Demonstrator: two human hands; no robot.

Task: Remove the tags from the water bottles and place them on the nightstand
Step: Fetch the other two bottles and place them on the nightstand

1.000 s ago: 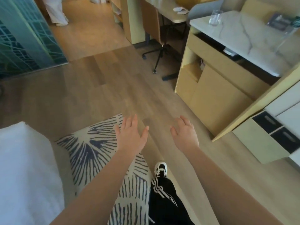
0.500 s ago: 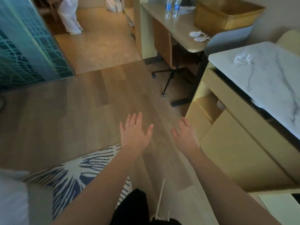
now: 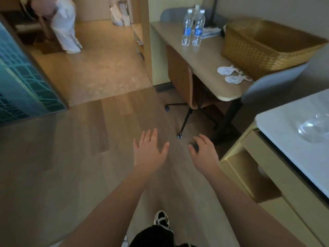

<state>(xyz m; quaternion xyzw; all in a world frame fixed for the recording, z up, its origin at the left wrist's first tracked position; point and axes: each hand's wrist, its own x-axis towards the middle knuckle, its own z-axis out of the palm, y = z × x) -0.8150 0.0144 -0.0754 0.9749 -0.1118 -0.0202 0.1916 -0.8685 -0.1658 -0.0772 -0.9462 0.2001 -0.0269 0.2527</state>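
At the far left a teal patterned glass panel (image 3: 21, 93) is cut off by the picture's edge. Beyond it, at the top left, a second person in white trousers (image 3: 65, 27) stands on the lighter floor; the upper body is out of view.

In the middle, over the wooden floor (image 3: 71, 157), the left hand (image 3: 149, 154) reaches forward palm down with fingers straight and spread, holding nothing. Just to its right, apart from it, the right hand (image 3: 204, 154) is also empty, its fingers loosely bent. Below them one black and white shoe (image 3: 161, 218) and a dark trouser leg show, partly cut by the bottom edge.

The water bottles (image 3: 193, 27) stand together near the back left corner of the desk (image 3: 201, 65), well away from both hands. Two are clear; a third seems to stand behind them. No tags can be made out at this distance. A chair (image 3: 179, 81) is tucked under the desk's left edge, mostly hidden. Two white crumpled things (image 3: 231, 74) lie near the front right corner, too blurred to name. A woven basket (image 3: 263, 49) sits at the right end. At the far right, a white marble counter (image 3: 284, 132) carries a clear blurred object (image 3: 315, 130), cut off by the edge.
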